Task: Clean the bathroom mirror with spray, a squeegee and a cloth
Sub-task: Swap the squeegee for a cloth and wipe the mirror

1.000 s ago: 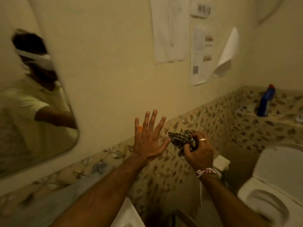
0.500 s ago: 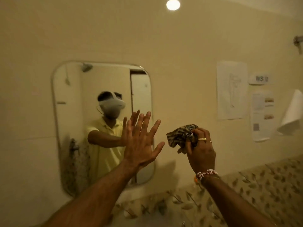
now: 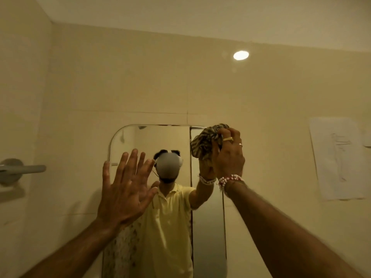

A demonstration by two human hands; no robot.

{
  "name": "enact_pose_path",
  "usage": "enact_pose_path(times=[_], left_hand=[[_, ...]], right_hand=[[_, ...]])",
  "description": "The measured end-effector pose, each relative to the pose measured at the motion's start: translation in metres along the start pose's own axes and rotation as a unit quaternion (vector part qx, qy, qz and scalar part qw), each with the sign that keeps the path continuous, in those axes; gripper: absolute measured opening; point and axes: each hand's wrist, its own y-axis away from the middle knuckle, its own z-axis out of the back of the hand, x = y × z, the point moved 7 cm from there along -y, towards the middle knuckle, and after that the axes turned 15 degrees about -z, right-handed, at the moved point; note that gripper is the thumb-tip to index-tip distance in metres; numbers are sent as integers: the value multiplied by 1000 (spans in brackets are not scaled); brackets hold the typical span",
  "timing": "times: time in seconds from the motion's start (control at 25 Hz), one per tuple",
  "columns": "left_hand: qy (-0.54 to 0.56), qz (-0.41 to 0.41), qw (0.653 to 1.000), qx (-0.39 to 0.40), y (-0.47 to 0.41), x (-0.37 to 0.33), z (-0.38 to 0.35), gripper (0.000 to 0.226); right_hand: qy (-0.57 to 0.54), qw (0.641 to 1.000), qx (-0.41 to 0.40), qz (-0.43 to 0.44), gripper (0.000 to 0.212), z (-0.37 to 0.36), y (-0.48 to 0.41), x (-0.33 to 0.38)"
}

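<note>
Mirror (image 3: 170,141) ctr on wall, cloth (image 3: 206,142) at its top-rt corner, paper (image 3: 339,157) far rt.

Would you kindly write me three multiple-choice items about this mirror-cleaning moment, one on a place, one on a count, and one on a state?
1. Where is the bunched striped cloth held?
A. at the mirror's upper right corner
B. at the mirror's bottom edge
C. on the wall-mounted fixture at the left

2. How many rings show on the right hand?
A. none
B. two
C. four

3. In what state is the left hand?
A. gripping a squeegee
B. closed in a fist
C. open and empty, fingers spread

Answers:
1 A, the cloth sits against the top right corner of the mirror.
2 B, two gold bands show on its fingers.
3 C, the flat hand is raised in front of the mirror's left side with nothing in it.
</note>
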Motion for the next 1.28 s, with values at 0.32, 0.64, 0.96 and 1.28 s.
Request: enact_pose_path(times=[0.32,0.64,0.96,1.28], left_hand=[[-43,39,998,-7,-17,28,-6,89],[-48,63,997,-5,-6,79,-3,84],[-1,119,993,-10,25,133,6,74],[73,138,986,-51,54,112,7,64]], right_hand=[[88,993,47,57,56,-74,10,-3],[98,985,73,124,60,-129,47,67],[97,967,122,204,52,-198,95,180],[112,935,133,310,53,-200,171,147]])
